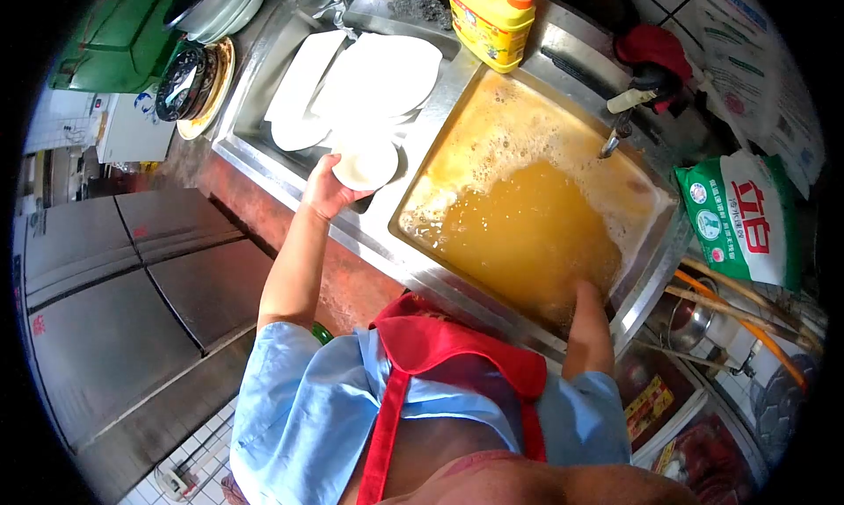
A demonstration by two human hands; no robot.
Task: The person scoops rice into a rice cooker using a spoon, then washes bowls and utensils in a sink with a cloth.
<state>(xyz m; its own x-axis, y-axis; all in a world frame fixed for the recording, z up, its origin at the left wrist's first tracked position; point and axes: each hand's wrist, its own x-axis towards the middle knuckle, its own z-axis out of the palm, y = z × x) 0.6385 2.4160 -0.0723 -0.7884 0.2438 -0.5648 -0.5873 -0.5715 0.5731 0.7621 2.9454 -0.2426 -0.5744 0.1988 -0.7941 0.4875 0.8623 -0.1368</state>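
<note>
My left hand (332, 187) grips a small white bowl (367, 165) by its rim, fingers closed on it, over the near edge of the left basin. Behind the bowl, white plates and dishes (380, 76) are piled in that metal basin. My right arm goes down into the murky yellow-brown water (527, 228) of the right basin. Only the wrist of my right hand (587, 296) shows near the basin's front right corner; its fingers are under the water, hidden. Foam and small bubbles float along the back and sides of the water.
A yellow jug (492, 26) stands behind the basins. A tap (615, 140) reaches over the right basin, with a green-and-white bag (743, 219) beside it. Stacked dishes (198, 87) sit at the left end, near a green bin (114, 35). Steel cabinet doors (114, 312) lie left.
</note>
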